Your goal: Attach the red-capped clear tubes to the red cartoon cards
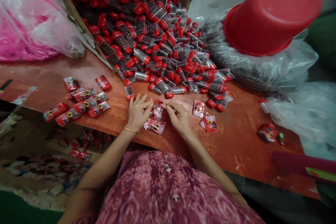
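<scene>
My left hand lies on the brown table with its fingers stretched out over a small stack of red printed packets. My right hand is just to the right, its fingertips pinched together at the top edge of that stack. A big heap of red-capped clear tubes spills from a cardboard box right behind both hands. Filled red packets lie in a loose group to the left.
An upturned red plastic basin rests on clear plastic bags at the back right. A clear bag with pink contents sits at the back left. More loose red packets lie to the right; others lie on the floor.
</scene>
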A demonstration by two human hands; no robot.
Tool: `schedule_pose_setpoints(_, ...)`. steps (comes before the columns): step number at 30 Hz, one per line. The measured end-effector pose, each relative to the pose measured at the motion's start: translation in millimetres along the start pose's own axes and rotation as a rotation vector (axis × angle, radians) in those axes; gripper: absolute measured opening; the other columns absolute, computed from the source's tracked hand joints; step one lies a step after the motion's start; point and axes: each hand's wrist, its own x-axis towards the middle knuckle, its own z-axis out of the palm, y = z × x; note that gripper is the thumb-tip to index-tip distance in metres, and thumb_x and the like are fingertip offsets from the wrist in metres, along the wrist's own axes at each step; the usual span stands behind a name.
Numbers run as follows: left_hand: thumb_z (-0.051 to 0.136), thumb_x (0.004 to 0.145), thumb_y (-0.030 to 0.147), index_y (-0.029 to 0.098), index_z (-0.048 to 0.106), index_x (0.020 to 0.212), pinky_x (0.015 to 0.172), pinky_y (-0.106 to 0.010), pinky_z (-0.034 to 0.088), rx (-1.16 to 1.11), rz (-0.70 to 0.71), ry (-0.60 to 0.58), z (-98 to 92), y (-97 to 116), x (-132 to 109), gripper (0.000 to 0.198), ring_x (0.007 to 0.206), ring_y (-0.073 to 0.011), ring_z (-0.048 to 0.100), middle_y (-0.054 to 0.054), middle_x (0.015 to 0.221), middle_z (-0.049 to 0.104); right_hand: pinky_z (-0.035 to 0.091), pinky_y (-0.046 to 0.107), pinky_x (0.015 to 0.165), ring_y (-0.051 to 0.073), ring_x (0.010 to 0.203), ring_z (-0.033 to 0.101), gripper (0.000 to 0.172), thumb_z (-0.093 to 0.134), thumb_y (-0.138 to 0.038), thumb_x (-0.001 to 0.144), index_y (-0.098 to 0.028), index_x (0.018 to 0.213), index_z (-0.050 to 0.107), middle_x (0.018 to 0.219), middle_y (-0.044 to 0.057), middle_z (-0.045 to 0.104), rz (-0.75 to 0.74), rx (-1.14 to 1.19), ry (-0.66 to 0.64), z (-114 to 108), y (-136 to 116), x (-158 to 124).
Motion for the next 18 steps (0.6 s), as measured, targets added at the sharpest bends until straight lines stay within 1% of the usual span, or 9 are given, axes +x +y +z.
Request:
schedule_pose_setpoints(3,0.054,0.083,0.032,0.026,0.071,0.099,0.105,-0.055,0.029,-0.132,-0.014,0.054,-8.0,9,2,0.024,0.124,-0.0289,0.047,-0.009,0.124,0.06,0.047,0.028,0.064,0.015,0.07,0.059,0.027,0.055,-0.044,0.08,-0.019,0.087,0.064,0.081,0.003,0.068,0.174,0.289,-0.063,10,-9,2)
schedule_pose_setpoints(6,0.055,0.082,0.032,0.025,0.071,0.098,0.106,-0.051,0.028,-0.237,-0.009,0.055,-13.4,18,2,0.024,0.125,-0.0272,0.047,-0.009,0.124,0.06,0.043,0.024,0.057,0.012,0.06,0.053,0.029,0.057,-0.046,0.077,-0.018,0.074,0.061,0.066,-0.001,0.061,0.22,0.449,-0.061,17,-20,7)
schedule_pose_setpoints(8,0.056,0.081,0.034,0.023,0.069,0.104,0.105,-0.045,0.032,-0.298,-0.053,0.091,-16.6,21,-1,0.028,0.123,-0.026,0.049,-0.009,0.122,0.062,0.037,0.022,0.051,0.009,0.052,0.045,0.031,0.056,-0.046,0.077,-0.018,0.063,0.056,0.055,-0.004,0.052,0.207,0.427,-0.013,18,-23,8)
schedule_pose_setpoints(10,0.057,0.08,0.039,0.02,0.067,0.108,0.096,-0.038,0.041,-0.358,-0.178,0.125,-19.6,24,-5,0.035,0.111,-0.0247,0.057,-0.009,0.112,0.067,0.031,0.021,0.047,0.008,0.048,0.037,0.036,0.055,-0.045,0.078,-0.018,0.055,0.049,0.05,-0.005,0.042,0.18,0.359,0.046,16,-24,8)
schedule_pose_setpoints(12,0.056,0.079,0.045,0.015,0.071,0.096,0.079,-0.031,0.048,-0.445,-0.324,0.047,-20.9,27,-11,0.037,0.087,-0.0221,0.065,-0.007,0.087,0.072,0.026,0.022,0.046,0.007,0.048,0.032,0.038,0.053,-0.044,0.08,-0.019,0.052,0.043,0.05,-0.006,0.036,0.139,0.293,0.093,14,-22,7)
schedule_pose_setpoints(14,0.057,0.077,0.048,0.013,0.072,0.079,0.067,-0.027,0.047,-0.628,-0.415,-0.097,-18.5,32,-18,0.038,0.067,-0.0176,0.062,-0.003,0.067,0.068,0.024,0.022,0.046,0.007,0.048,0.029,0.04,0.05,-0.043,0.083,-0.019,0.052,0.039,0.05,-0.007,0.032,0.101,0.244,0.124,14,-21,5)
schedule_pose_setpoints(15,0.059,0.075,0.047,0.013,0.072,0.075,0.065,-0.026,0.047,-0.753,-0.444,-0.138,-16.0,36,-21,0.036,0.064,-0.0158,0.06,-0.002,0.065,0.067,0.024,0.022,0.046,0.007,0.047,0.028,0.041,0.048,-0.042,0.084,-0.019,0.052,0.037,0.05,-0.007,0.031,0.086,0.231,0.133,15,-20,4)
schedule_pose_setpoints(16,0.062,0.073,0.046,0.013,0.072,0.075,0.065,-0.025,0.046,-0.884,-0.468,-0.141,-13.1,39,-24,0.034,0.064,-0.0146,0.06,-0.001,0.066,0.067,0.023,0.022,0.046,0.007,0.047,0.027,0.041,0.047,-0.041,0.086,-0.02,0.053,0.036,0.049,-0.007,0.03,0.073,0.221,0.139,17,-20,3)
schedule_pose_setpoints(18,0.067,0.07,0.042,0.014,0.071,0.08,0.068,-0.024,0.047,-1.123,-0.534,-0.053,-7.7,46,-27,0.03,0.067,-0.0129,0.06,-0.002,0.073,0.069,0.023,0.022,0.045,0.007,0.046,0.027,0.041,0.044,-0.039,0.087,-0.02,0.053,0.034,0.049,-0.007,0.029,0.034,0.205,0.143,22,-21,2)
